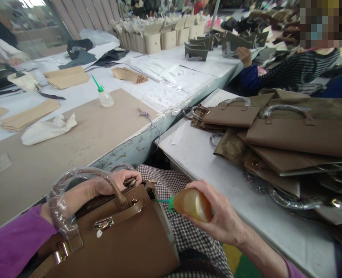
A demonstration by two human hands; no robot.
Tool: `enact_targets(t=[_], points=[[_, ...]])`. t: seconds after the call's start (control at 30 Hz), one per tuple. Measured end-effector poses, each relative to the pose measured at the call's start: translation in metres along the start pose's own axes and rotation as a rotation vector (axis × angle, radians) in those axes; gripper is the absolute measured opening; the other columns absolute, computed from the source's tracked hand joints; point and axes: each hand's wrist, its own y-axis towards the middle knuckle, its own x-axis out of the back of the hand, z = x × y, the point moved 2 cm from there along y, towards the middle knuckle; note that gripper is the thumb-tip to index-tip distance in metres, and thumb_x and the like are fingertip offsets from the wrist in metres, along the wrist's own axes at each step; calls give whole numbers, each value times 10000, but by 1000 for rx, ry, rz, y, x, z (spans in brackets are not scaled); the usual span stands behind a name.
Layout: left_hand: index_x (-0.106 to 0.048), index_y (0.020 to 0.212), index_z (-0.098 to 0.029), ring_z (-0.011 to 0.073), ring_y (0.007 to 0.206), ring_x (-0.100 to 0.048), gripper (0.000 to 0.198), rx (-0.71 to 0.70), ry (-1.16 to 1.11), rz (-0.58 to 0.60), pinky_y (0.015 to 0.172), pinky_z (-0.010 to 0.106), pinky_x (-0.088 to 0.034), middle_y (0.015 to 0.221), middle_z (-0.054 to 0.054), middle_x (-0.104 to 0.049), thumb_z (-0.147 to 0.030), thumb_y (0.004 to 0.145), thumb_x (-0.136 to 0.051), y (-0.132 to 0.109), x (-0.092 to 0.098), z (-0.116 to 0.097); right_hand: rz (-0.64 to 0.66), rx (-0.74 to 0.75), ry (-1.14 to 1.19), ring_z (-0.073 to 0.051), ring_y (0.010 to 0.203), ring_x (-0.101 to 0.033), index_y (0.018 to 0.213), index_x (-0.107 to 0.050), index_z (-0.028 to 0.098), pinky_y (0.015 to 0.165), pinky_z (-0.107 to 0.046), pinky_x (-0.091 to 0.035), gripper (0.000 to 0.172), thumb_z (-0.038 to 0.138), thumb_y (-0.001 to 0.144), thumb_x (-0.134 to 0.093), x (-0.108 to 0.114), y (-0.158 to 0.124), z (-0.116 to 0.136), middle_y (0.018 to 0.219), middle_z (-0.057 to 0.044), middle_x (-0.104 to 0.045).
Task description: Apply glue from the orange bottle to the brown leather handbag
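A brown handbag (124,239) with a metal clasp and plastic-wrapped handles rests on my lap, over a checked apron (185,227). Passing through the handle, my left hand (123,180) has its fingers curled over the bag's top edge near the side corner. My right hand (219,216) is wrapped round a squeeze bottle (192,204) of amber liquid, tipped on its side. The bottle's thin green nozzle points left and its tip is at the bag's open side edge. Whether liquid comes out cannot be made out.
Brown bags (298,135) lie piled on the white table at right. A second green-nozzled bottle (105,98) stands on the left table, near a white cloth (49,129) and brown paper pieces (66,77). Beige bags (153,38) line the back. A co-worker's hand (244,56) reaches toward dark green pieces.
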Motion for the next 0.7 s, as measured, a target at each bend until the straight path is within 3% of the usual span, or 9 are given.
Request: enact_targets(t=[0.2, 0.47, 0.7], points=[[-482, 790, -176, 98, 676, -396, 457, 50, 12, -3, 609, 188, -297, 736, -44, -489, -439, 741, -852, -1, 1, 0, 51, 6, 31, -232, 981, -652, 1298, -476, 247, 832, -374, -562, 519, 395, 893, -763, 1, -6, 2, 1144, -79, -645], [-454, 795, -183, 103, 689, -391, 497, 33, 77, 16, 615, 193, -310, 750, -46, -463, -496, 769, -839, -4, 1, 0, 139, -30, 44, -208, 862, -642, 1267, -493, 229, 731, -360, -557, 495, 416, 893, -756, -1, -14, 5, 1080, -70, -644], [-444, 817, -187, 111, 736, -418, 492, 46, 175, 29, 644, 193, -341, 789, -33, -474, -515, 813, -811, -12, 3, 0, 217, -42, 47, -222, 879, -648, 1245, -518, 213, 750, -383, -560, 468, 367, 872, -755, 1, -21, 4, 1070, -78, -650]])
